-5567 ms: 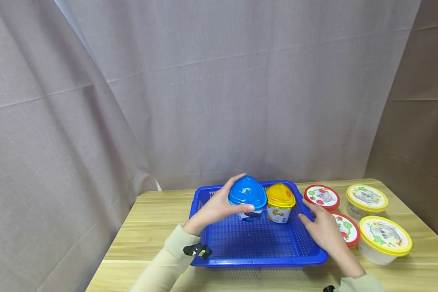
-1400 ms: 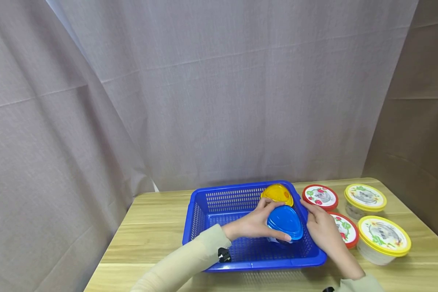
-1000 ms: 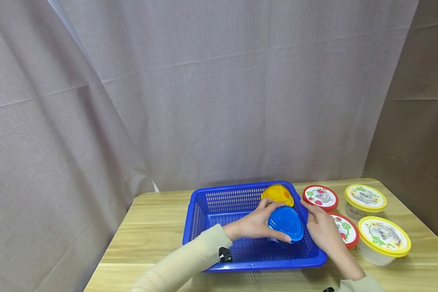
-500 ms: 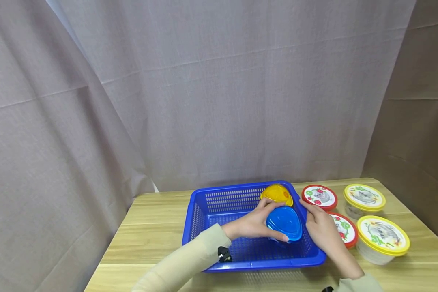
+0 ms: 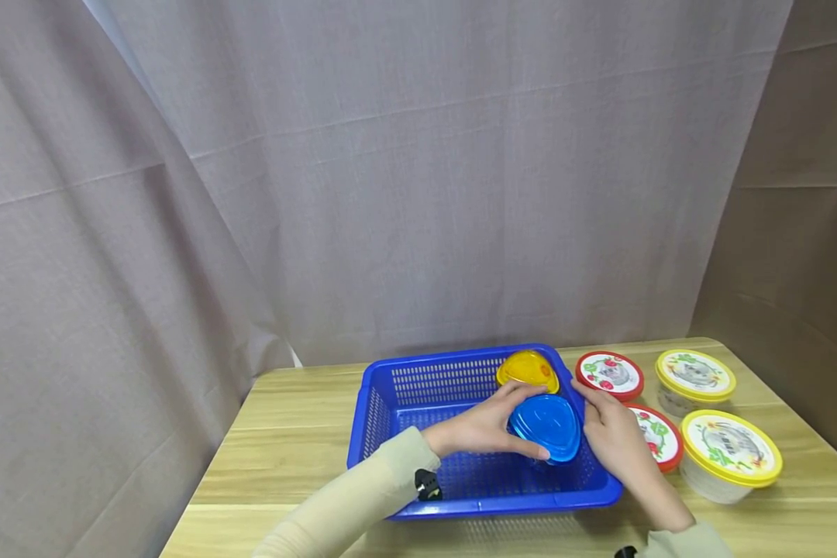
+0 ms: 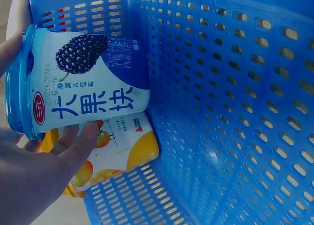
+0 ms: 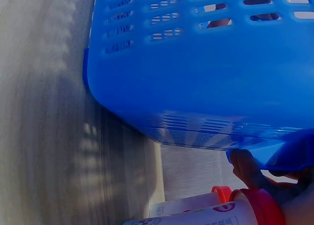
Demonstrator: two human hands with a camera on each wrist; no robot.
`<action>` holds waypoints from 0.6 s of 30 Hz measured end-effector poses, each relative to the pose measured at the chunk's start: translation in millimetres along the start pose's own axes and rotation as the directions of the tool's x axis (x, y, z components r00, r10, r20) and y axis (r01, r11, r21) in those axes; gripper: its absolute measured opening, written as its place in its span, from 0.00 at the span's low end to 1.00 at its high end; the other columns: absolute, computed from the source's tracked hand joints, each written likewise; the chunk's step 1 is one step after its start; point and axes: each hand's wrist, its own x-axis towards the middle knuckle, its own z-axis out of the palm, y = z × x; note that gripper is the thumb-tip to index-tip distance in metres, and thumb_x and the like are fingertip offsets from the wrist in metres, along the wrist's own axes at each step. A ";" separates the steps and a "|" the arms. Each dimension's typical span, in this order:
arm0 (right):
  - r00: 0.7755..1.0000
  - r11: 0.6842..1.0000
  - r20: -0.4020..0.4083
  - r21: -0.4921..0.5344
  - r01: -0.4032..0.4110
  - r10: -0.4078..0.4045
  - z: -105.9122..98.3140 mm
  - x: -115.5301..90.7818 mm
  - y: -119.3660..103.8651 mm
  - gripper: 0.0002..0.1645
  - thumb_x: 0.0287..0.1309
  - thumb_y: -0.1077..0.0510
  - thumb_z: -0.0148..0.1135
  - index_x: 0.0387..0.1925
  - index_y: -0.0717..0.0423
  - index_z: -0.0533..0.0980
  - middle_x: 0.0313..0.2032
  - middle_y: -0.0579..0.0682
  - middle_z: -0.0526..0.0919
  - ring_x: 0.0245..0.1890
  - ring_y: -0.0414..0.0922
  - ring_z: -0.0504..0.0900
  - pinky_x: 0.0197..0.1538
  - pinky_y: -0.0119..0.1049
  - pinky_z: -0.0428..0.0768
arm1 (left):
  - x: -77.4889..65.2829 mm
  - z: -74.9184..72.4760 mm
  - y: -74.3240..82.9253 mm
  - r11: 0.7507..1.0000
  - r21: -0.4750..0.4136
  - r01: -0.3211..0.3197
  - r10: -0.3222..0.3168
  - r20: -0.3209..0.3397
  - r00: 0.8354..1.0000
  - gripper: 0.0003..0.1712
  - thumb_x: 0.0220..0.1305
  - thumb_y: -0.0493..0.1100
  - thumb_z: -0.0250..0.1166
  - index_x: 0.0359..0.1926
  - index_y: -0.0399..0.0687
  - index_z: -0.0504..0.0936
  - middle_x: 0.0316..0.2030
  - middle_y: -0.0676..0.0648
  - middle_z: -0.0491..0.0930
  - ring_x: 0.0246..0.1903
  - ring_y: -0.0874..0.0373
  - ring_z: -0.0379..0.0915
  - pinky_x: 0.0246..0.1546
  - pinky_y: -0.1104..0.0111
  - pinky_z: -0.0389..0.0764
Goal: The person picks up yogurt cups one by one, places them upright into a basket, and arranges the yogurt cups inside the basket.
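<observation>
In the blue plastic basket (image 5: 481, 505), my left hand (image 5: 484, 428) grips a yogurt cup (image 5: 547, 426) with a blue lid, thumb on the near side and fingers on the far side. Its label (image 6: 83, 83) shows a dark berry; the cup stands at the basket's right wall. Directly behind it is a yogurt cup with a yellow lid (image 5: 528, 369), partly covered by my left fingers. My right hand (image 5: 617, 434) holds the basket's right rim, its fingertips (image 7: 243, 163) against the rim from outside.
Right of the basket stand two red-lidded tubs (image 5: 610, 373) and two yellow-lidded tubs (image 5: 731, 449), close to my right hand. The wooden table (image 5: 286, 434) shows on the left. A grey curtain (image 5: 418, 194) hangs behind.
Since the oldest frame, the blue-lidded cup has moved right and nearer, down in front of the yellow-lidded one, with my left hand on it. Over the last second almost nothing moves.
</observation>
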 end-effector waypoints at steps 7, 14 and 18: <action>1.000 1.000 -0.001 -0.006 0.004 -0.004 -0.6 0.5 -0.6 0.25 0.71 0.66 0.43 0.65 0.70 0.71 0.59 0.73 0.74 0.43 0.60 0.78 0.43 0.53 0.78 | 1.1 -0.8 -1.1 1.000 0.008 -0.030 0.030 -0.007 1.000 0.53 0.58 0.54 0.75 0.78 0.56 0.56 0.74 0.53 0.54 0.68 0.61 0.57 0.68 0.66 0.62; 1.000 1.000 0.005 0.003 -0.002 0.002 -0.9 0.3 -1.4 0.25 0.71 0.65 0.42 0.65 0.70 0.71 0.60 0.74 0.73 0.48 0.63 0.78 0.50 0.61 0.78 | 1.4 -1.4 -0.7 1.000 -0.012 -0.022 0.022 0.006 1.000 0.52 0.59 0.54 0.74 0.78 0.57 0.56 0.74 0.53 0.54 0.69 0.61 0.57 0.68 0.65 0.61; 1.000 1.000 0.010 0.001 -0.006 0.006 -0.1 0.1 -0.3 0.26 0.71 0.66 0.42 0.66 0.70 0.70 0.60 0.74 0.73 0.46 0.62 0.78 0.48 0.59 0.79 | 1.5 -0.8 -1.3 0.999 -0.027 -0.016 0.017 0.018 1.000 0.52 0.59 0.54 0.74 0.79 0.58 0.55 0.74 0.53 0.54 0.68 0.61 0.57 0.68 0.65 0.62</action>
